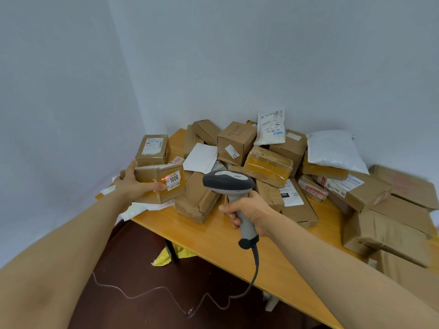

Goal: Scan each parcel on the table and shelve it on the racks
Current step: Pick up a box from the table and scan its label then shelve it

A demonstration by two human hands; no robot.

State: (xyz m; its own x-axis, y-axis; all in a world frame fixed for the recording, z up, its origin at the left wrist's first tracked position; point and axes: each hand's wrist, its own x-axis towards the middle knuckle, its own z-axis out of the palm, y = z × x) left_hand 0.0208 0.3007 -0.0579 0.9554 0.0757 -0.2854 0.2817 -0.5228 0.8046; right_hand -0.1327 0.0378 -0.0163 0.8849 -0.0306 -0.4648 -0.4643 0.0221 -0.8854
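A brown cardboard box [159,184] labelled 1006 shows a red scan line; the left hand [133,184] grips it, the right hand [247,211] grips the scanner [229,184].

The small brown box [159,184] in my left hand [133,185] sits at the table's [213,231] left corner. Its white label reads 1006 and faces the scanner [229,184], with a red line on the label's left edge. The scanner's grey with a dark head, cord dangling. The other parcels [268,165] are a messy heap of brown boxes and a few white bags across the wooden top.
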